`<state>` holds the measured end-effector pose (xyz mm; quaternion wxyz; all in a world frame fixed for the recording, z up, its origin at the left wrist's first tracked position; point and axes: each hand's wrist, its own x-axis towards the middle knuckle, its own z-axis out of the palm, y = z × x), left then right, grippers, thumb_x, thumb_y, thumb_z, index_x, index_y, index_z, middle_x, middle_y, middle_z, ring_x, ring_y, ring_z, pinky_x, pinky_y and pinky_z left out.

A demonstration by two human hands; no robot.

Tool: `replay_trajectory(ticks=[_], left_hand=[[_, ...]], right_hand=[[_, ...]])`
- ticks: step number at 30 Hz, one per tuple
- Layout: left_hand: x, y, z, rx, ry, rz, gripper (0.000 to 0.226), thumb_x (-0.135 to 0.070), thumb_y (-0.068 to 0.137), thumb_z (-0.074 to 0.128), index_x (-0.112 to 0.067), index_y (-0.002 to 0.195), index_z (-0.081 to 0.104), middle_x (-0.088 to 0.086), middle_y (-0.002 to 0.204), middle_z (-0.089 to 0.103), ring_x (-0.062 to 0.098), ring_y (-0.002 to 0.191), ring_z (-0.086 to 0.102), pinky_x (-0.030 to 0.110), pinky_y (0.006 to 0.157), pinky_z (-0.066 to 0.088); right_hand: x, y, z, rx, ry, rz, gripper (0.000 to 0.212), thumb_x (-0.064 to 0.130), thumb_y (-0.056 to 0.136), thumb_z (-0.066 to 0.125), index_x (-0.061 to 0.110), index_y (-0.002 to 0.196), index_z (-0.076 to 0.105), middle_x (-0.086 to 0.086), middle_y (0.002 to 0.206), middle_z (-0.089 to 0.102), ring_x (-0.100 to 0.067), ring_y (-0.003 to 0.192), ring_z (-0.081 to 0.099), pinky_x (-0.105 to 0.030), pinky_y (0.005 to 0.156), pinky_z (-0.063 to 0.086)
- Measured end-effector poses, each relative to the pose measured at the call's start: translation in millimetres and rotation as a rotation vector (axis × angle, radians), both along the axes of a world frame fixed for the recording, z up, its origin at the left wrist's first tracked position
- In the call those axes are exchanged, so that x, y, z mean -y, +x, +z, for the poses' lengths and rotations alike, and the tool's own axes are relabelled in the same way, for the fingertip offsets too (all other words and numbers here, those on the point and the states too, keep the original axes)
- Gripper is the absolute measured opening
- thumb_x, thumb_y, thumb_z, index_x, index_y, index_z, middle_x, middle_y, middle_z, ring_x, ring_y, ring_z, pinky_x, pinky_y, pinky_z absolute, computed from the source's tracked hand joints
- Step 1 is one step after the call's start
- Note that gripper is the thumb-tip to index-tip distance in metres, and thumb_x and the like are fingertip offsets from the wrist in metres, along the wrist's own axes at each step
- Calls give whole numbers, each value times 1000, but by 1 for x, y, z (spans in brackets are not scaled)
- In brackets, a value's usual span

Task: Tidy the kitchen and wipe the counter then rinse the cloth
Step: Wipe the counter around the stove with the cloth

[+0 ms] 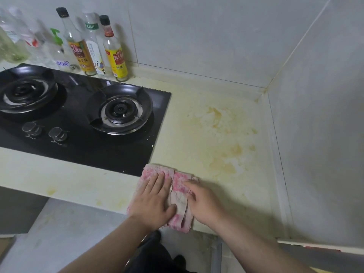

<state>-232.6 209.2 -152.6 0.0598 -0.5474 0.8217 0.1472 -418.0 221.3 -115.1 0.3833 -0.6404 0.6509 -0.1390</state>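
Note:
A pink and white cloth (178,181) lies folded on the pale yellow counter (206,123), just off the front right corner of the hob and reaching the counter's front edge. My left hand (152,200) presses flat on the cloth's left half with straight fingers. My right hand (204,201) rests on its right half, fingers lying along the cloth. Brownish yellow stains (226,152) mark the counter beyond and right of the cloth.
A black glass gas hob (82,142) with two burners and two knobs fills the counter's left. Several sauce and oil bottles (116,54) stand against the back wall behind it. Grey tiled walls (315,115) close the back and right side. Floor shows below the counter edge.

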Motion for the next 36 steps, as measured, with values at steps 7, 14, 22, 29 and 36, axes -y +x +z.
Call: replay_trajectory(ticks=[7,14,22,29,36], left_hand=[[43,-17,2,-14,-30,31,95,-68,76,7,-17,153,-16,2,156,-24,12,138,-31,30,111,-27],[64,-22,5,7,46,19,100,-80,82,20,-18,144,-29,1,151,-36,14,136,-39,31,110,-30],[117,-39,4,-3,126,37,115,-84,73,29,-17,151,-22,-3,152,-36,11,138,-37,38,119,-18],[157,-46,10,-16,114,-43,113,-85,75,30,-19,152,-21,-5,150,-37,8,135,-38,35,117,-21],[175,-55,12,2,112,-51,120,-89,69,29,-19,150,-26,-4,148,-40,11,135,-41,37,118,-19]], right_hand=[[39,1,-12,-79,-8,66,55,11,98,50,15,151,36,3,161,27,-11,149,18,-19,120,10],[89,-25,-13,-185,34,208,84,18,85,74,14,154,28,1,164,15,-13,151,7,-23,122,5],[130,-33,-8,-256,75,229,94,25,83,75,6,155,18,-8,165,9,-16,152,5,-19,117,-6],[165,-57,-7,-200,61,186,93,25,78,81,12,153,29,-2,163,18,-13,151,13,-12,114,4],[195,-58,-8,-157,-97,70,74,27,72,84,7,138,54,-8,134,51,-20,126,47,-23,111,33]])
